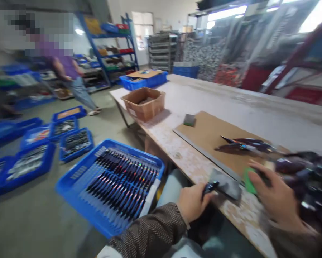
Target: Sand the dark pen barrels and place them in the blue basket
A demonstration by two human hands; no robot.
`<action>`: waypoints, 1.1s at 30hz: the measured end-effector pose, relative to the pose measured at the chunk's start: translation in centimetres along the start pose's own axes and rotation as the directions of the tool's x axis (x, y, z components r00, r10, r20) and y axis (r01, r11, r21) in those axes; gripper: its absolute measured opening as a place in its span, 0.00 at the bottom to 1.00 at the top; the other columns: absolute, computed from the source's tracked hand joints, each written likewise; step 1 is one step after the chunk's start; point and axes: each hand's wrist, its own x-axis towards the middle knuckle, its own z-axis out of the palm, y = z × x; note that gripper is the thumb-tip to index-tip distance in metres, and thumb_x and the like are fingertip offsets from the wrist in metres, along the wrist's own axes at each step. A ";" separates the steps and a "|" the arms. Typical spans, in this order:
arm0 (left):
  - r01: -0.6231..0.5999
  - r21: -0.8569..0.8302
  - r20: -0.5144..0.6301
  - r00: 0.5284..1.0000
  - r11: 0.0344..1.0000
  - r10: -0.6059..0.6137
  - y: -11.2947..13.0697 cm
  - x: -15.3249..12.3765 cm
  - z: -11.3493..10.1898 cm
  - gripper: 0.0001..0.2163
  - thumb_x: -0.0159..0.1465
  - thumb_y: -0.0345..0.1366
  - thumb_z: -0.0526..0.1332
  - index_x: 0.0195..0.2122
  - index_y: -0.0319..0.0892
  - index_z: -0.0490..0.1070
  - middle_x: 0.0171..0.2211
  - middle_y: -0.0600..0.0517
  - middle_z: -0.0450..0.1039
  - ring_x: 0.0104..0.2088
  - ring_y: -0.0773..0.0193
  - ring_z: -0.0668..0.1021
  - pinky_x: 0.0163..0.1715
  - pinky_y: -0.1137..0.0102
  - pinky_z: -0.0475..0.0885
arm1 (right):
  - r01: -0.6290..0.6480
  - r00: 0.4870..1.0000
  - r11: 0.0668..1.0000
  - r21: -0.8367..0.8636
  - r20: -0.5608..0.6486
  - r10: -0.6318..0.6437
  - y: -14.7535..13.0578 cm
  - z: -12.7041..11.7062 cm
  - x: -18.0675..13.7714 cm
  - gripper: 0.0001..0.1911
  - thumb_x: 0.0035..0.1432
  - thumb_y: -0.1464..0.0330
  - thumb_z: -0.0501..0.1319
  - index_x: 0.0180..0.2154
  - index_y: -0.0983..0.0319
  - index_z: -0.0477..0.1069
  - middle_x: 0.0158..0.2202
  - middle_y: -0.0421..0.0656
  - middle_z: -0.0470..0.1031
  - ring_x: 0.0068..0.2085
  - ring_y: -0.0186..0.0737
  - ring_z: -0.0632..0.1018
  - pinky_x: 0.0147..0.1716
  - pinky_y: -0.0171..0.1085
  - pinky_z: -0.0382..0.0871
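My left hand (191, 202) is closed around a dark, glossy, slim piece (211, 187) at the table's front edge; most of it is hidden in the fist. Just beyond lies a grey pad (226, 184). My right hand (279, 193) has its thumb and fingers on a green block (249, 181), beside the cardboard sheet (203, 132). Several dark, glossy, pointed pieces (244, 145) lie on that sheet. A pile of similar dark pieces (308, 179), blurred, sits to the right of my right hand. A small grey block with a green underside (189, 120) rests on the cardboard's far corner.
A blue crate (72, 186) at my left holds rows of slim dark pieces. An open cardboard box (144, 113) and blue bins (132, 84) stand on the table (182, 93). More filled blue crates (76, 143) line the floor. A person in purple (57, 53) is beyond them.
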 end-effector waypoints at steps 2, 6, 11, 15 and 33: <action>0.007 0.003 -0.010 1.000 1.000 -0.007 0.1 0.3 0.4 0.16 0.72 0.45 0.51 0.58 0.50 0.62 0.50 0.51 0.78 0.48 0.56 0.80 0.47 0.65 0.75 | -0.016 0.999 0.998 0.061 0.035 0.014 -0.5 0.2 0.8 0.23 0.67 0.46 0.56 0.47 0.56 0.75 0.50 0.48 0.76 0.51 0.55 0.75 0.51 0.53 0.67; 0.017 0.036 -0.014 1.000 0.999 -0.017 0.1 0.6 1.1 0.15 0.72 0.43 0.51 0.58 0.49 0.62 0.49 0.52 0.78 0.45 0.55 0.82 0.41 0.66 0.75 | 0.077 0.994 0.996 0.043 0.069 -0.080 -1.5 2.0 1.9 0.20 0.68 0.51 0.56 0.46 0.59 0.74 0.50 0.47 0.76 0.50 0.52 0.74 0.52 0.50 0.65; 0.048 0.129 -0.019 0.999 0.991 -0.046 0.0 0.5 1.6 0.13 0.73 0.43 0.52 0.55 0.47 0.63 0.44 0.51 0.80 0.41 0.54 0.83 0.35 0.67 0.74 | 0.186 0.972 0.978 -0.091 0.164 -0.170 -1.4 3.8 1.5 0.15 0.68 0.57 0.56 0.46 0.59 0.73 0.53 0.47 0.74 0.53 0.51 0.71 0.54 0.48 0.61; 0.072 0.201 0.007 0.997 0.977 -0.075 0.4 0.7 1.7 0.11 0.73 0.43 0.52 0.52 0.46 0.64 0.41 0.51 0.80 0.39 0.54 0.83 0.32 0.68 0.73 | 0.225 0.957 0.947 -0.229 0.236 -0.170 -1.8 5.1 1.1 0.11 0.67 0.61 0.59 0.45 0.59 0.73 0.53 0.47 0.74 0.54 0.52 0.70 0.53 0.48 0.58; 0.058 0.283 0.060 0.995 0.957 -0.078 0.2 1.1 2.5 0.12 0.74 0.44 0.47 0.49 0.45 0.64 0.37 0.49 0.79 0.37 0.54 0.83 0.31 0.67 0.73 | 0.297 0.910 0.916 -0.271 0.371 -0.185 -3.6 6.3 0.5 0.10 0.66 0.63 0.58 0.45 0.60 0.72 0.46 0.47 0.74 0.50 0.50 0.69 0.51 0.46 0.56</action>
